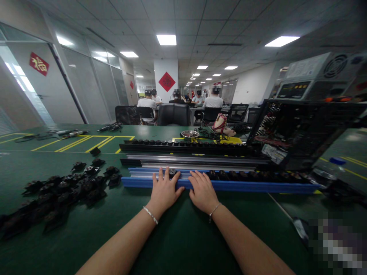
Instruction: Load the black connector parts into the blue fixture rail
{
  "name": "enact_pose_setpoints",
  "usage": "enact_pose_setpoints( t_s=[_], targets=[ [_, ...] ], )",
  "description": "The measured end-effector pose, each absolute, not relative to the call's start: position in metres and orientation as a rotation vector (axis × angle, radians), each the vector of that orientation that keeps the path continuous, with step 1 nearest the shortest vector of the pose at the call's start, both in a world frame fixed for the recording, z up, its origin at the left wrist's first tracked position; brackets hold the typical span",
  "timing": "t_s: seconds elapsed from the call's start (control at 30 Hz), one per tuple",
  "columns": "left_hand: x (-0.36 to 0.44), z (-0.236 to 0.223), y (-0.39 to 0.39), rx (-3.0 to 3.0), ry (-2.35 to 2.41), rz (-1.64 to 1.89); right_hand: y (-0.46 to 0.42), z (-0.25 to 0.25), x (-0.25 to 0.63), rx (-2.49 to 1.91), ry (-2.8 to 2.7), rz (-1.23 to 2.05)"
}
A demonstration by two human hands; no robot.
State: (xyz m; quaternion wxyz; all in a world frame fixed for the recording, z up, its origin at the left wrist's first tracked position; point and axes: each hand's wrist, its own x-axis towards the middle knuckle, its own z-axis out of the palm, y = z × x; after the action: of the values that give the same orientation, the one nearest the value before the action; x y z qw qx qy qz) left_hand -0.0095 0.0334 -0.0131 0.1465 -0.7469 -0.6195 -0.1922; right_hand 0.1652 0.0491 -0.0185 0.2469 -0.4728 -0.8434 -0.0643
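Note:
A long blue rail point(249, 186) lies across the green table in front of me, with a row of small black parts point(233, 175) set along its channel on the right. Spread over the left section of the rail is my left hand point(165, 193), its fingertips around a single black part point(172, 172) in the channel; whether they touch it, I cannot tell. My right hand point(204, 193) rests on the rail just left of the row, fingers stretched forward and close together. Loose black parts of the same look point(64, 189) form a pile to the left.
Behind the blue rail run dark rails point(126, 162), the farthest filled with black parts. An open computer case point(301, 130) stands at the right. Farther back are a metal dish point(190, 134), a yellow tray point(229, 140) and electric screwdrivers point(74, 133). People sit in the background.

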Motion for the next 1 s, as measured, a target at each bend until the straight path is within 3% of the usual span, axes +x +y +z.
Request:
enact_pose_setpoints(
  t_s=[0.67,1.0],
  targets=[
    [-0.015,-0.001,0.029,-2.036,-1.894,-0.493,0.049,-0.018,0.167,-1.279,-2.303,-0.139],
    [-0.011,0.001,0.027,-1.892,-2.03,-0.27,0.049,-0.018,0.167,-1.28,-2.307,-0.16]
  ],
)
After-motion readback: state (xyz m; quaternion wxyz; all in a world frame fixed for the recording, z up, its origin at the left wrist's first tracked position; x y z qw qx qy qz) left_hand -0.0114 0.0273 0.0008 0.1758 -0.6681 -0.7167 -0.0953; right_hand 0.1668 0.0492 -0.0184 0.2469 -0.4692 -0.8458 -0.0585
